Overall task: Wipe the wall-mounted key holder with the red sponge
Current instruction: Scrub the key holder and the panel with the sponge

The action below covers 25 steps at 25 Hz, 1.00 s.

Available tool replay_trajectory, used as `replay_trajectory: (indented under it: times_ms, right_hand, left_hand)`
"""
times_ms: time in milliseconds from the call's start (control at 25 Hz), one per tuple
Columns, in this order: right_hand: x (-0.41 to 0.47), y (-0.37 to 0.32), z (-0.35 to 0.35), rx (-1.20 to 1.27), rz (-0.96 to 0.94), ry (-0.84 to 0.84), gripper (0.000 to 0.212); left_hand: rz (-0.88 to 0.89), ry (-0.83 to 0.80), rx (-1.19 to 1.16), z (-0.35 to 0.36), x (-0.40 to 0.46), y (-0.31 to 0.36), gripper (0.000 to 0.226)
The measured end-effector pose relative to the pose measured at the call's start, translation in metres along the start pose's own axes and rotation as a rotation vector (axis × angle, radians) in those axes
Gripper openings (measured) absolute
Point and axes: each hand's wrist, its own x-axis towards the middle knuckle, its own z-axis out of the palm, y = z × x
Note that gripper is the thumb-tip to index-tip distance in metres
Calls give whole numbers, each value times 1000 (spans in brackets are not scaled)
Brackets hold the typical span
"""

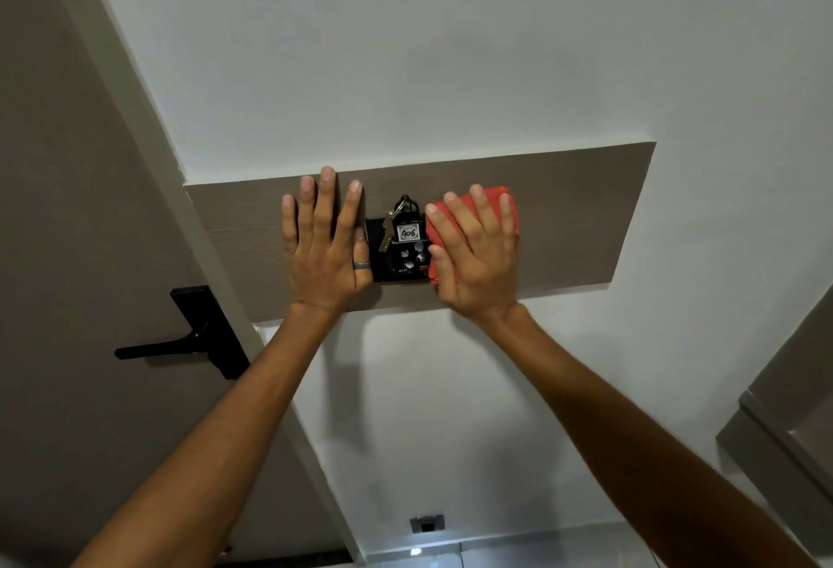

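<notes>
The key holder is a black plate (375,252) on a brown wooden wall panel (581,216). A key bunch with a tag marked 406 (408,234) hangs on it. My right hand (478,252) lies flat over the red sponge (498,200) and presses it against the panel at the plate's right edge. The sponge's lower part is hidden under the palm. My left hand (324,247) rests flat on the panel just left of the plate, fingers spread, a ring on the thumb, holding nothing.
A brown door with a black lever handle (180,344) stands to the left. White wall surrounds the panel. A grey cabinet edge (784,423) juts in at the lower right. A small black socket (427,524) sits low on the wall.
</notes>
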Motion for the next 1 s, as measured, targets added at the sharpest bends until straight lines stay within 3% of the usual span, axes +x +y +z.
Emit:
replay_trajectory:
  times_ms: [40,160,280,440,600,800,920,1000]
  right_hand:
    - [0,4,0,8,-45,-19,42]
    - [8,-3,2,4,61,11,41]
    - [6,2,-1,33,-73,-34,40]
    - [12,-1,7,86,50,74,40]
    - [1,14,2,19,-94,33,44]
    - [-9,-33,21,-10,244,126,39]
    - [-9,1,8,-23,14,77,39]
    - [-14,8,7,-55,62,81,39]
  left_hand:
    - [-2,0,-1,1,0,-1,60]
    - [-2,8,12,3,3,-3,60]
    - [12,7,5,2,1,0,60]
    - [5,19,14,2,5,-1,59]
    - [-3,12,20,2,1,-1,58]
    - [-2,3,34,-1,5,0,57]
    - [-3,-3,18,-4,4,3,58]
    - [-1,5,42,-4,4,1,59]
